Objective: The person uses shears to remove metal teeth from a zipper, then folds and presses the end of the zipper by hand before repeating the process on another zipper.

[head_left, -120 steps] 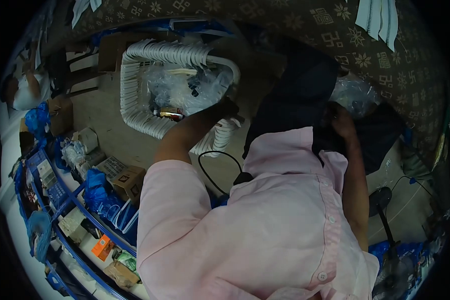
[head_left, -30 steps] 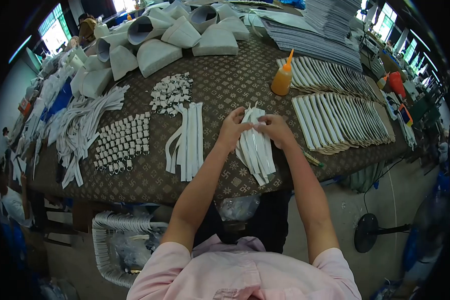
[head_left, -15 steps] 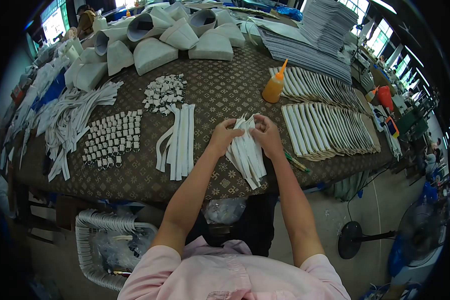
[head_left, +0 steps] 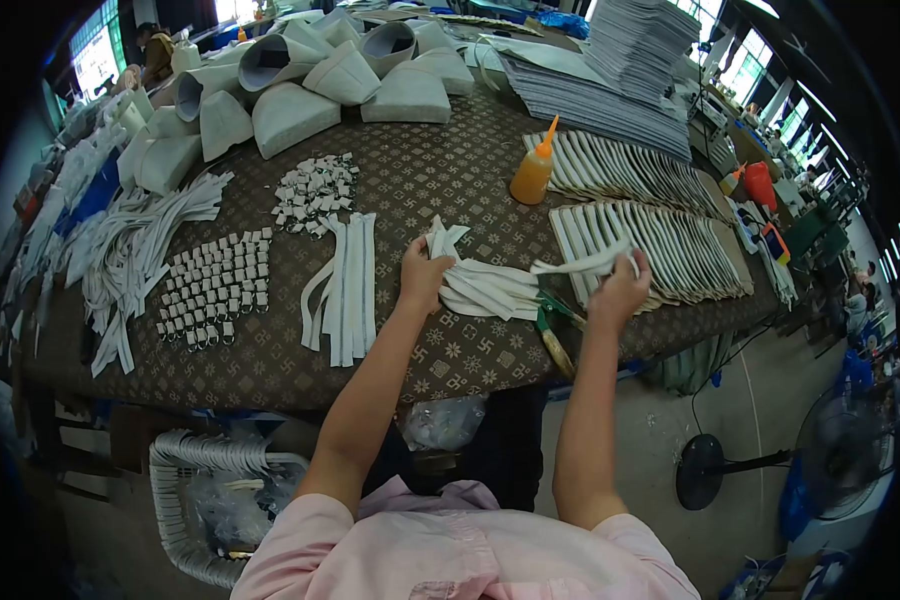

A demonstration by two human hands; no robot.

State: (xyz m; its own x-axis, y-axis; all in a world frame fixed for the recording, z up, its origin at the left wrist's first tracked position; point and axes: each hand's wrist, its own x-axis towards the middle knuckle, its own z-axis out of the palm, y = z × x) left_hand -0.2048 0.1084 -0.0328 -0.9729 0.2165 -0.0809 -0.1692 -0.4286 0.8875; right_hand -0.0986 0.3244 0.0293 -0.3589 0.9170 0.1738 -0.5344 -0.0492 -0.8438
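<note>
My left hand (head_left: 424,274) is closed on the near end of a bundle of white fabric strips (head_left: 488,292), which lies fanned out to the right on the patterned cloth. One strip end sticks up above the fingers. Over the front edge of the stacked white-edged pieces (head_left: 660,250), my right hand (head_left: 622,288) pinches a single white strip (head_left: 580,264) that points left. Between the hands, a tool with green and yellowish handles (head_left: 552,340), seemingly scissors, lies at the tips of the bundle, partly covered by it.
Left of my hands lie more flat strips (head_left: 352,290), rows of small white tabs with metal rings (head_left: 215,285) and a loose heap of them (head_left: 315,190). An orange glue bottle (head_left: 532,172) stands ahead. White curved shells (head_left: 295,115) and stacked grey sheets (head_left: 610,100) are behind.
The bundle, earlier upright between both hands, now lies sideways under my left hand. My right hand has moved right with one strip. The green-handled tool is now more exposed.
</note>
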